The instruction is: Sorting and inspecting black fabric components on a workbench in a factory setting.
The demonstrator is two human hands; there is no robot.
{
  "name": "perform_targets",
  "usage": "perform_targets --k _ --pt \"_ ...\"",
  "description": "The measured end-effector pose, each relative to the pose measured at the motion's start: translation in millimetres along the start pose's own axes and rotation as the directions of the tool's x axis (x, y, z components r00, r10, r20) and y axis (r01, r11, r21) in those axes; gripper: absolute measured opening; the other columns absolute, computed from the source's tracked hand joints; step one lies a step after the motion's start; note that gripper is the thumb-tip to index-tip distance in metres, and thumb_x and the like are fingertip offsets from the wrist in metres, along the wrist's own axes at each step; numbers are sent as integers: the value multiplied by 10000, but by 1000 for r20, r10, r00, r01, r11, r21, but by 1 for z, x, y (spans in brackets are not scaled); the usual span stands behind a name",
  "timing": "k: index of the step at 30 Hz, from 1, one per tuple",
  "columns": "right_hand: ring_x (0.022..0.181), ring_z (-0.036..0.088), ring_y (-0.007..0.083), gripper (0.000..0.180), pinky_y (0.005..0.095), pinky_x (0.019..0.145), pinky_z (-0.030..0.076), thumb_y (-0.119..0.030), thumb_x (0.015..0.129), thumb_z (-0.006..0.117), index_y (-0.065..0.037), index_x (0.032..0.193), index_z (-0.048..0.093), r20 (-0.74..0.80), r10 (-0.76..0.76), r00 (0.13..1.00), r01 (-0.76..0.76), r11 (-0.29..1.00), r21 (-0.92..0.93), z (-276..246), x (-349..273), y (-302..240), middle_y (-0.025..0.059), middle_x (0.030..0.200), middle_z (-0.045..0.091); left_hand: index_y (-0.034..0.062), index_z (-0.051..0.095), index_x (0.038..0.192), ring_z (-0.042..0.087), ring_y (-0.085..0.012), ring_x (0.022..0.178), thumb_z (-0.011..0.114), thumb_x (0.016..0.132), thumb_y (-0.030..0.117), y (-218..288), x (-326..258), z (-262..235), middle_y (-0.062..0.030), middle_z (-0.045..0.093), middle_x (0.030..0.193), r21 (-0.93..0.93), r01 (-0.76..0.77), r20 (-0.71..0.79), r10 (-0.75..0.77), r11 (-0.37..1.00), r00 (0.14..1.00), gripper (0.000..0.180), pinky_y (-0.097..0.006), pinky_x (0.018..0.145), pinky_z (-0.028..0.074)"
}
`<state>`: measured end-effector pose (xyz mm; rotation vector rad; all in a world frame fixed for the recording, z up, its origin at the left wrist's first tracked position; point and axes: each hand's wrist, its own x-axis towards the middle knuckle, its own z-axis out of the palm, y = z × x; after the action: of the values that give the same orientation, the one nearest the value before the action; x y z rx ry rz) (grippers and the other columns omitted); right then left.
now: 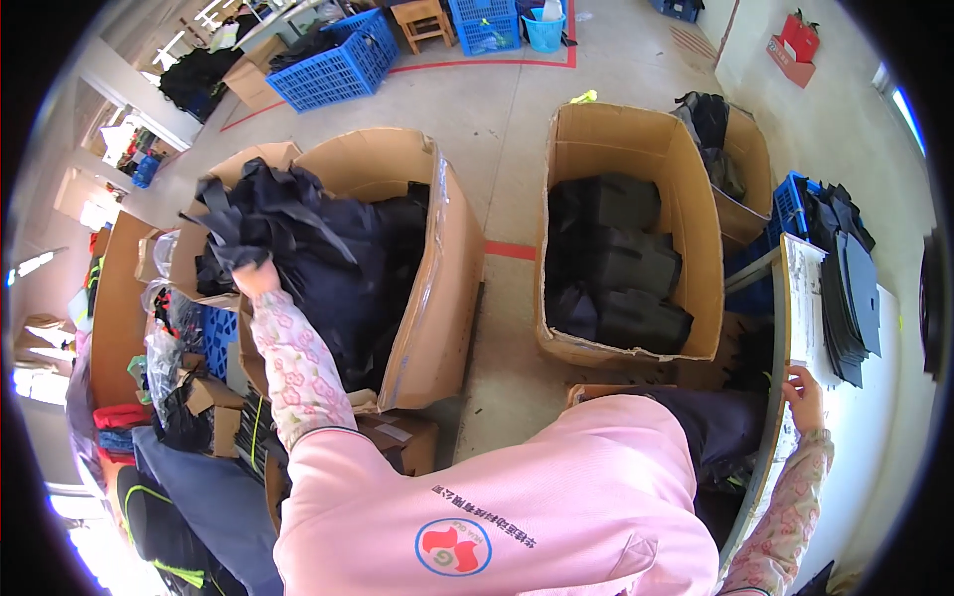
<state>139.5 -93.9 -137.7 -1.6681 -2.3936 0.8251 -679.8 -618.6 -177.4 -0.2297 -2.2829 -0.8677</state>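
Observation:
My left hand (256,279) is stretched out to the left and closed on black fabric (308,223). The fabric bunches above the hand and hangs over the piled black pieces in a large cardboard box (452,258); its exact kind cannot be made out. Far to the right, my right hand (803,399) has its fingers curled at the edge of a white table (845,447). Just beyond that hand lies a stack of flat black pieces (850,308). Both forearms wear flowered sleeves, and my pink top fills the lower middle.
Another cardboard box (631,348) with black folded bundles (616,263) stands to the right, a smaller box (750,169) behind it. A blue crate (338,70) sits at the far left. Plastic bags and small cartons (214,397) crowd the left side. Red lines mark the floor.

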Motion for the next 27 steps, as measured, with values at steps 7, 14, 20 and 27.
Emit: perform_targets --k 7,14,20,27 --pt "678 569 115 311 267 584 471 -8 878 641 -59 1183 611 6 29 1000 -29 988 152 4 -6 42 38 820 632 -23 743 821 710 -348 752 858 620 300 84 134 -102 -232 705 764 131 -141 -181 163 981 970 398 -422 756 539" --pt "684 575 137 326 285 628 485 5 864 657 -53 1183 619 11 35 999 -36 969 242 13 -17 49 59 803 635 -10 738 857 730 -284 800 883 602 328 124 228 -120 -206 727 815 74 -359 -283 365 930 887 447 -361 777 540" --pt "725 576 141 370 279 690 495 11 838 689 -41 1196 612 -61 -113 992 123 974 189 22 -21 26 67 863 643 50 760 948 722 -268 905 829 696 363 199 281 -136 -138 750 936 42 -520 -287 509 853 811 408 -346 851 537" --pt "853 639 134 742 271 769 524 20 821 723 -114 1469 385 94 -396 914 259 745 614 24 -46 -134 173 1262 552 40 752 981 712 -276 930 798 735 342 268 238 -125 -136 743 976 -129 -505 -78 499 853 863 392 -351 875 530"
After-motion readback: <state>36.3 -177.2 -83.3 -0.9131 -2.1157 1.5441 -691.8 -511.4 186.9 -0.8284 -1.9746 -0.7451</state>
